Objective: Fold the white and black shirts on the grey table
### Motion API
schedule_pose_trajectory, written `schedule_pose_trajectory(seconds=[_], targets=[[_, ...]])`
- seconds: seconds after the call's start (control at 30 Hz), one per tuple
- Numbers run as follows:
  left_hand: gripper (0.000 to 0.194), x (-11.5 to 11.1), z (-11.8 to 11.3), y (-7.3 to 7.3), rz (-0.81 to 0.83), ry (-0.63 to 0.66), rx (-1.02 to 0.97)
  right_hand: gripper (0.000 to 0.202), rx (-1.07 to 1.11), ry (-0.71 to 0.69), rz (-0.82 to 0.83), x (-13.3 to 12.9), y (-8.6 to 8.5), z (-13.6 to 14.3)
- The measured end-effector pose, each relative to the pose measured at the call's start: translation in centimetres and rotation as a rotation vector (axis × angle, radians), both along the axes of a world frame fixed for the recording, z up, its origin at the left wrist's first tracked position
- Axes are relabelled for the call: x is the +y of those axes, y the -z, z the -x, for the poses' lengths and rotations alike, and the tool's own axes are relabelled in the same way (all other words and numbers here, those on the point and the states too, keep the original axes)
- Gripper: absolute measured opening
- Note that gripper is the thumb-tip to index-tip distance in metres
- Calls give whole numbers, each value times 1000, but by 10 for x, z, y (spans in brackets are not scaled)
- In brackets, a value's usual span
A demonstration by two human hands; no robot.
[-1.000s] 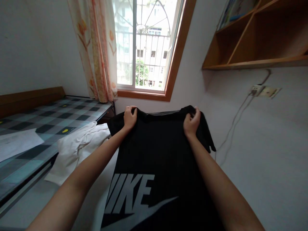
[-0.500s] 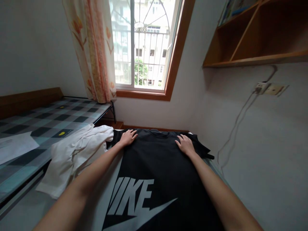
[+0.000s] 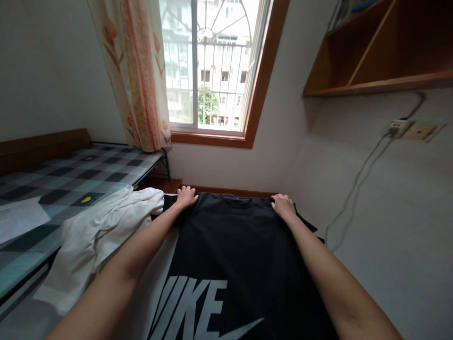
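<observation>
We observe left hand [image 3: 187,197] and right hand [image 3: 284,206] on the black T-shirt [image 3: 240,250], at its shoulders (pinching or spread, we cannot tell)

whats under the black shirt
A pale surface shows along the left edge of the black shirt and seems to continue beneath it. The shirt covers everything under its middle, so anything else there can't be seen.

The shirt [image 3: 240,250] lay across the frame's lower centre, the left hand [image 3: 187,196] at its upper left, the right hand [image 3: 283,206] at its upper right. Left of it lay a cloth [image 3: 106,226], then a bed [image 3: 113,164] bearing a paper [image 3: 21,219]. Behind, top centre, a window [image 3: 215,71] stood between a curtain [image 3: 141,80] and an upper-right shelf [image 3: 396,47].
</observation>
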State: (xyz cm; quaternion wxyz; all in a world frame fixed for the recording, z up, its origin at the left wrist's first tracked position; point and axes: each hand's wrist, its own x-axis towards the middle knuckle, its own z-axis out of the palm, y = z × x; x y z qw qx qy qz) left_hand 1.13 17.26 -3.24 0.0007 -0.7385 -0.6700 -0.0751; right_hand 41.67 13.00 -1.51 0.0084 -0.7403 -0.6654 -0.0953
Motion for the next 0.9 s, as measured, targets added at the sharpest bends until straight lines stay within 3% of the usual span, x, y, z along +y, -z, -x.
schedule_pose_trajectory(seconds=[0.1,0.23,0.3,0.4,0.47,0.57,0.7,0.8,0.9], targets=[[43,9,-12,-2,-21,13,4,39,-28,-82,23,17,7,20],[46,18,-22,-5,14,-13,-137,42,-88,-89,30,29,19,36],[44,20,-23,-5,48,-20,-196,37,-71,-82,-19,28,23,38],[28,20,-20,-7,60,24,-234,32,31,-26,-202,22,22,37],[22,19,-17,-13,37,36,-252,33,128,47,-331,18,13,37],[25,19,-13,-29,-30,7,-275,37,296,182,-402,21,-14,40],[26,29,-15,-49,-115,-73,-254,39,394,249,-466,44,-51,48],[28,35,-19,-44,-141,-115,-211,41,393,209,-355,64,-49,58],[36,32,-23,-23,-170,-100,-119,59,402,45,-16,71,-18,64]])
